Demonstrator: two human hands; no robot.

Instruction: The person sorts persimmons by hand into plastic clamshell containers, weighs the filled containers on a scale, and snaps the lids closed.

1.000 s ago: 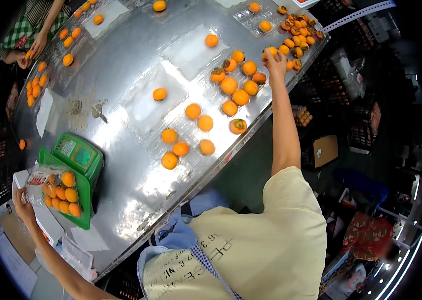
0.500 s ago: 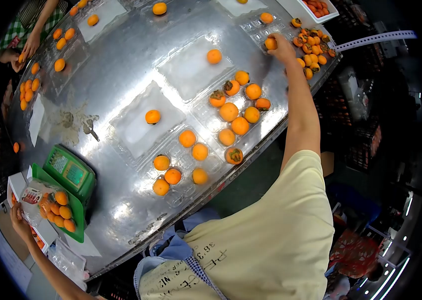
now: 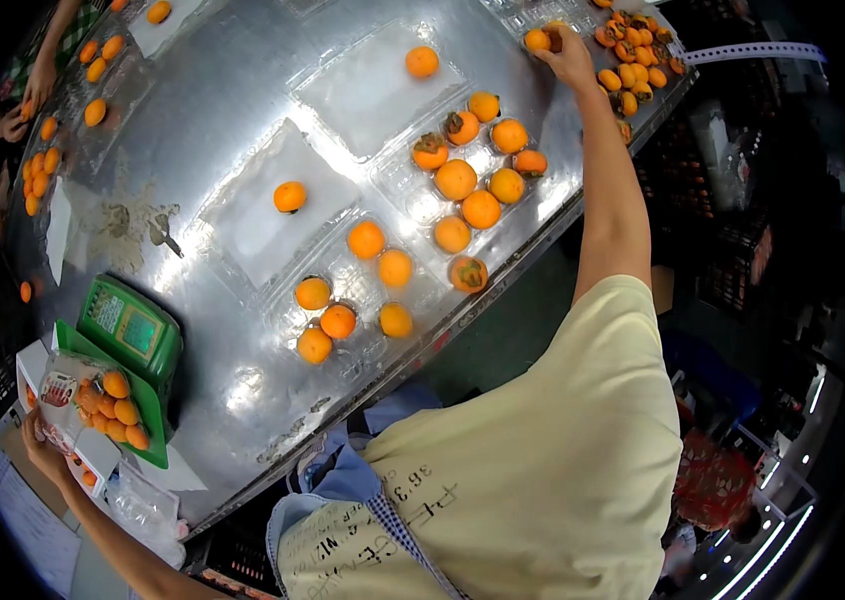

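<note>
The metal table (image 3: 228, 325) bears a scale (image 3: 131, 322). Beside it, the left hand (image 3: 43, 448) half curls at a bag (image 3: 65, 402), grip unclear; well apart from it, the right hand (image 3: 569, 58) pinches a persimmon (image 3: 538, 40).

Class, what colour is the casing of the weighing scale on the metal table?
The scale's casing is green, best seen in the head view.

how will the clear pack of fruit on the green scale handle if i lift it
The clear pack would probably feel heaviest where the orange fruits bunch together. Its printed end looks like thin, glossy film, so it may fold or sag. The fruits look round and smooth, so they might shift if it tips.
</note>
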